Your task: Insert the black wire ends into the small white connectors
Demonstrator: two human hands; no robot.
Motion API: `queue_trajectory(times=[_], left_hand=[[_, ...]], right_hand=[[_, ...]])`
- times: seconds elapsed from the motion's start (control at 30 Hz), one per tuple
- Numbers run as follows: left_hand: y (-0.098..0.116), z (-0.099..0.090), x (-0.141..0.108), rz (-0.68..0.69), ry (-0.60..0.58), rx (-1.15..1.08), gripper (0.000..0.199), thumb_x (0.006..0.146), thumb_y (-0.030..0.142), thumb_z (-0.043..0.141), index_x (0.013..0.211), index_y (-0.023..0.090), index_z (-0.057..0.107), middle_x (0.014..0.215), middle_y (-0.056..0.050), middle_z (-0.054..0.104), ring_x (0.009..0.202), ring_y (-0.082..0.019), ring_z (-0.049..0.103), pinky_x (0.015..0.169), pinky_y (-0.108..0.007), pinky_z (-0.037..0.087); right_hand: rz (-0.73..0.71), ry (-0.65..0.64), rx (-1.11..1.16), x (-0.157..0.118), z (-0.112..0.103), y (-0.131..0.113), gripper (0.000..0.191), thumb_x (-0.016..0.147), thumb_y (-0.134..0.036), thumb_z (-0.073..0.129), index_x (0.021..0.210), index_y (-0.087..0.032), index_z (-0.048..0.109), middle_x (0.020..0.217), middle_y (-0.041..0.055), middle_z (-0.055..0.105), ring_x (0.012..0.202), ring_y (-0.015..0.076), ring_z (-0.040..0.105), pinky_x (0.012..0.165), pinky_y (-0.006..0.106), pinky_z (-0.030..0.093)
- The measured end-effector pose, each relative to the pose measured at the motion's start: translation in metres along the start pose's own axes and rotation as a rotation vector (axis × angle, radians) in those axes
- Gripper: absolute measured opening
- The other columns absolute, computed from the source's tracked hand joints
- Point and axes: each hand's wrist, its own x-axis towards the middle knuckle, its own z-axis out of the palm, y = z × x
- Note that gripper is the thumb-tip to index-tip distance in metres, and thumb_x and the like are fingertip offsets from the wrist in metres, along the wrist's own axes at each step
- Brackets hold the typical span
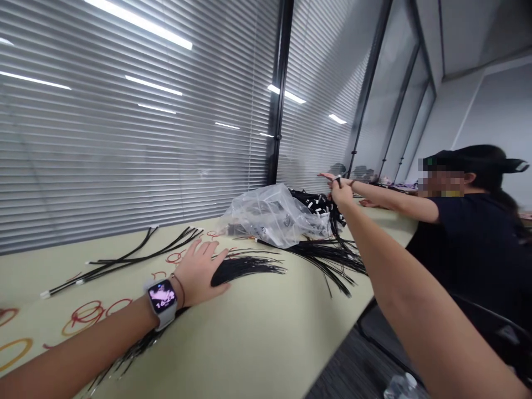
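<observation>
Left hand (203, 271) was palm-down on the bench (257, 332), fingers spread over a bundle of black cables (245, 268), thumb along its seat side. Hand was open, not wrapped round it. Bundle lay mid-bench, between window-side and seat-side edges. Long axis ran roughly along the bench with a slight bow; fanned tips pointed right, away from the hand. More black strands (143, 343) showed under the wrist, pointing to the near-left; looked like the same bundle's other end, can't confirm.

Right hand (343, 195) was stretched out past the seat-side edge line in view, fingers curled, just above dark hanging strands (333, 221). Can't tell whether it gripped them. A co-worker's hand (327, 176) was right beside it.

Clear plastic bag (266, 208) sat toward the window-side edge; marks on it unreadable. Black heap with white bits (320, 202) behind it. Second cable spread (324, 255) to the right of the bundle, ends angled toward the seat-side edge. Loose cables (137, 257) left, slanting from white connectors up to the window-side edge. Red rings (87, 313) nearby.

Only legible writing: watch (162, 296) on left wrist, 16:2-something, last digit unclear.
</observation>
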Motion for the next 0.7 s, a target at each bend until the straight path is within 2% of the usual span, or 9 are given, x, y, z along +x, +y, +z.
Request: queue_trajectory(times=[0.1, 0.17, 0.27, 0.37, 0.43, 0.53, 0.6, 0.7], left_hand=[[0.014, -0.009, 0.028, 0.093, -0.003, -0.039, 0.050, 0.072, 0.054, 0.043, 0.106, 0.019, 0.054, 0.105, -0.015, 0.051, 0.092, -0.030, 0.050, 0.080, -0.044, 0.040], [0.027, -0.005, 0.050, 0.196, -0.008, -0.073, 0.042, 0.076, 0.050, 0.042, 0.104, 0.021, 0.054, 0.109, -0.012, 0.050, 0.096, -0.025, 0.049, 0.081, -0.039, 0.041], [0.042, 0.012, 0.091, 0.326, 0.003, -0.087, 0.043, 0.076, 0.038, 0.049, 0.116, 0.021, 0.046, 0.128, -0.012, 0.037, 0.115, -0.025, 0.036, 0.093, -0.039, 0.032], [0.042, 0.031, 0.137, 0.375, -0.002, -0.063, 0.058, 0.067, 0.025, 0.062, 0.121, 0.028, 0.041, 0.139, -0.006, 0.021, 0.127, -0.024, 0.017, 0.103, -0.042, 0.015], [0.030, 0.040, 0.166, 0.305, -0.001, -0.037, 0.063, 0.067, 0.024, 0.063, 0.124, 0.030, 0.037, 0.141, -0.005, 0.017, 0.128, -0.025, 0.013, 0.103, -0.046, 0.008], [-0.001, 0.048, 0.199, 0.080, 0.009, -0.012, 0.060, 0.074, 0.038, 0.055, 0.127, 0.024, 0.032, 0.140, -0.008, 0.015, 0.126, -0.031, 0.013, 0.101, -0.054, 0.006], [-0.027, 0.054, 0.209, -0.095, -0.006, -0.014, 0.053, 0.078, 0.040, 0.050, 0.126, 0.023, 0.033, 0.138, -0.008, 0.019, 0.125, -0.030, 0.017, 0.101, -0.055, 0.008], [-0.066, 0.073, 0.204, -0.346, -0.073, -0.049, 0.050, 0.080, 0.039, 0.048, 0.124, 0.019, 0.036, 0.132, -0.010, 0.030, 0.121, -0.029, 0.027, 0.099, -0.055, 0.017]], right_hand=[[0.041, -0.035, 0.094, -0.001, 0.023, -0.005, 0.028, 0.085, -0.035, 0.042, 0.095, -0.011, 0.052, 0.082, 0.0029, 0.056, 0.067, 0.0089, 0.054, 0.061, 0.026, 0.046], [0.057, -0.054, 0.160, -0.001, 0.032, -0.008, 0.030, 0.086, -0.036, 0.039, 0.098, -0.011, 0.051, 0.080, 0.0027, 0.055, 0.064, 0.0082, 0.054, 0.058, 0.025, 0.046], [0.062, -0.062, 0.243, -0.002, 0.036, -0.010, 0.033, 0.087, -0.038, 0.036, 0.102, -0.011, 0.049, 0.077, 0.0021, 0.055, 0.059, 0.0069, 0.052, 0.053, 0.022, 0.045], [0.046, -0.051, 0.299, -0.003, 0.035, -0.008, 0.035, 0.088, -0.040, 0.033, 0.101, -0.011, 0.048, 0.073, 0.0009, 0.053, 0.053, 0.0055, 0.049, 0.049, 0.020, 0.043], [0.020, -0.064, 0.325, -0.006, 0.035, -0.005, 0.036, 0.088, -0.040, 0.031, 0.099, -0.010, 0.048, 0.069, -0.0002, 0.052, 0.050, 0.0046, 0.046, 0.047, 0.019, 0.041], [-0.068, -0.157, 0.345, -0.016, 0.041, 0.001, 0.039, 0.088, -0.042, 0.028, 0.097, -0.011, 0.048, 0.066, -0.0008, 0.052, 0.047, 0.0047, 0.046, 0.046, 0.020, 0.041], [-0.154, -0.254, 0.329, -0.029, 0.048, 0.008, 0.041, 0.088, -0.044, 0.027, 0.097, -0.011, 0.049, 0.066, -0.0006, 0.052, 0.050, 0.0057, 0.048, 0.050, 0.021, 0.043], [-0.303, -0.458, 0.246, -0.060, 0.060, 0.020, 0.039, 0.087, -0.044, 0.032, 0.095, -0.011, 0.051, 0.068, 0.0003, 0.054, 0.057, 0.0082, 0.053, 0.058, 0.026, 0.045]])
